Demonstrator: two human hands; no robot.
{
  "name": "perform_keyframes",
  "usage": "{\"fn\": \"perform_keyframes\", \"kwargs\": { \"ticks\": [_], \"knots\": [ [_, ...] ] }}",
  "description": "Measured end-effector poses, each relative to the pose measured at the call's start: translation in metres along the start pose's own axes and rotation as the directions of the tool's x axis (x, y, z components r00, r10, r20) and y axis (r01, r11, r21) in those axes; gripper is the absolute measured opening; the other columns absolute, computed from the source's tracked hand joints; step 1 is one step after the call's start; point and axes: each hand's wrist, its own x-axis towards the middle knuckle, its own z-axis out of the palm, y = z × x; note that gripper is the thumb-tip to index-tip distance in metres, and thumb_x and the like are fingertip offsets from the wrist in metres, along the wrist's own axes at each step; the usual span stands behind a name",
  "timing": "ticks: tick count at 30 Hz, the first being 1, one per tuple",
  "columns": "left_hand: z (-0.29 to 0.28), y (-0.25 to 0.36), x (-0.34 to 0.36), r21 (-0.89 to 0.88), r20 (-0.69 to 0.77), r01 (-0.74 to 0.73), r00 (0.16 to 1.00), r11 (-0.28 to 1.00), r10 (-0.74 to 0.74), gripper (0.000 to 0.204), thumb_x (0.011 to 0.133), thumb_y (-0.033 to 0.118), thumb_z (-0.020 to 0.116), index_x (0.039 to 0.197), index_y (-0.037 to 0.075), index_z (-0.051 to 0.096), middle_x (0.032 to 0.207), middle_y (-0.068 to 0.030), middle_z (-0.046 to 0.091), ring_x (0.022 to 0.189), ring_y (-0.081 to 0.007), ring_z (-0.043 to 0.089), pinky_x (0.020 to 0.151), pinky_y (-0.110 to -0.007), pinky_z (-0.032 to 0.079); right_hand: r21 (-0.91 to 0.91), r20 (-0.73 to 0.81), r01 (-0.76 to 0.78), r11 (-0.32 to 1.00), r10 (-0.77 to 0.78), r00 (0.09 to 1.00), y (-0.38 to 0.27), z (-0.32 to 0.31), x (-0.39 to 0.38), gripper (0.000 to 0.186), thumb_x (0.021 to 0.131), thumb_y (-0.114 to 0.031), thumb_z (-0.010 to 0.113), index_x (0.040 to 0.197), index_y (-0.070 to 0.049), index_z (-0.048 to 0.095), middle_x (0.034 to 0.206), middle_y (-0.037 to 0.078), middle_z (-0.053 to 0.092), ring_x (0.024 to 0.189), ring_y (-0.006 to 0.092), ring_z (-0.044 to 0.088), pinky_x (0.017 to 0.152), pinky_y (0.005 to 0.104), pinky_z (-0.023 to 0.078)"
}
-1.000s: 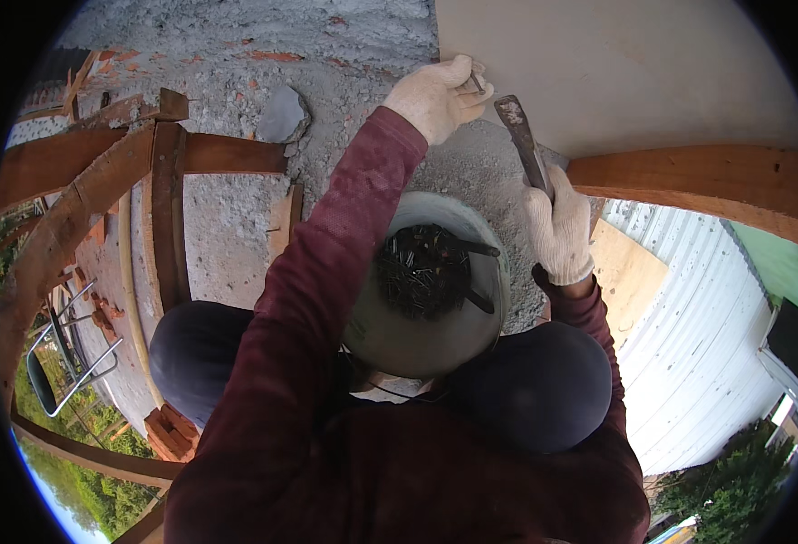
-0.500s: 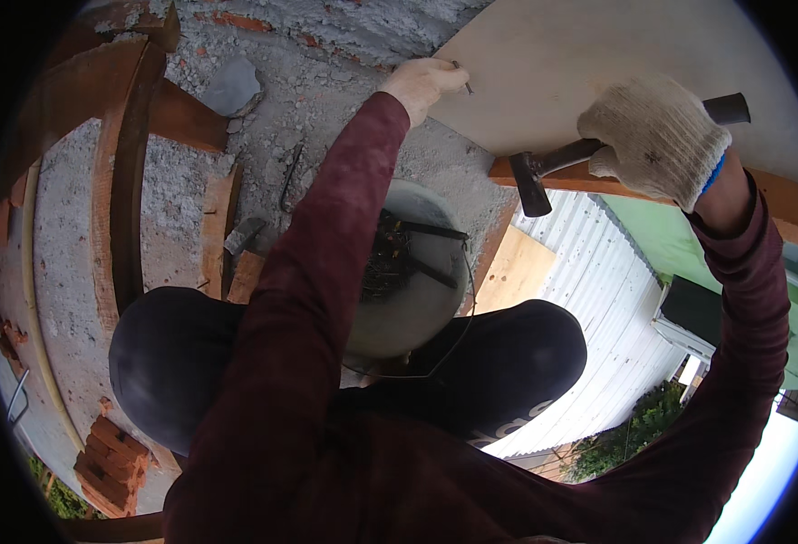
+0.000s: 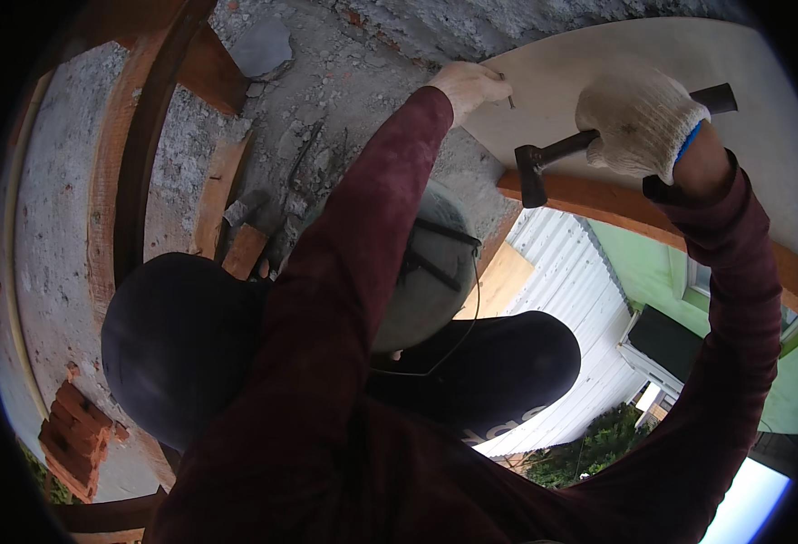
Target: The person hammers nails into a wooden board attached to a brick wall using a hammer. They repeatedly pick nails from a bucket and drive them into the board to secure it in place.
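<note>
One board (image 3: 553, 77); one hammer (image 3: 566, 148), one nail (image 3: 511, 102) held.

A gap is lying over the pale sheet (image 3: 557, 86) between the nail (image 3: 510, 98) in the left hand (image 3: 469, 91) and the hammer (image 3: 566, 148) in the right hand (image 3: 645, 122), while the rough wall (image 3: 498, 27) is standing beyond, the wooden beam (image 3: 589, 197) is edging the near side, and the left sleeve (image 3: 372, 195) is partly blocking the bucket (image 3: 442, 304).

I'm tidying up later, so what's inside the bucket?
Two dark bars show in the bucket, slanting toward its right side. The left sleeve covers the left part of the opening, so whatever lies there cannot be seen.
</note>
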Motion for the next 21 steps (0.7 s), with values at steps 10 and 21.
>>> {"fn": "perform_keyframes", "kwargs": {
  "ticks": [10, 21],
  "knots": [
    [-0.016, -0.059, 0.018, 0.150, -0.202, -0.068, 0.974, 0.986, 0.097, 0.039, 0.095, 0.032, 0.071, 0.115, -0.002, 0.072, 0.105, -0.0097, 0.072, 0.100, -0.0176, 0.065, 0.093, -0.033, 0.049, 0.018, 0.056, -0.110, 0.994, 0.108, 0.993, -0.023, -0.030, -0.004, 0.027, 0.077, -0.027, 0.082, 0.096, -0.008, 0.078, 0.089, 0.013, 0.073, 0.092, 0.0330, 0.072, 0.081, 0.0465, 0.057],
    [-0.009, -0.062, 0.027, 0.109, -0.318, 0.001, 0.948, 0.994, 0.034, 0.042, 0.091, 0.040, 0.074, 0.102, -0.001, 0.075, 0.099, -0.0096, 0.072, 0.093, -0.0202, 0.065, 0.089, -0.036, 0.051, -0.087, -0.064, -0.108, 0.990, 0.102, 0.993, 0.004, 0.014, 0.005, 0.021, 0.077, -0.021, 0.080, 0.093, -0.009, 0.078, 0.095, 0.012, 0.074, 0.094, 0.0346, 0.071, 0.083, 0.0456, 0.058]
  ]
}}
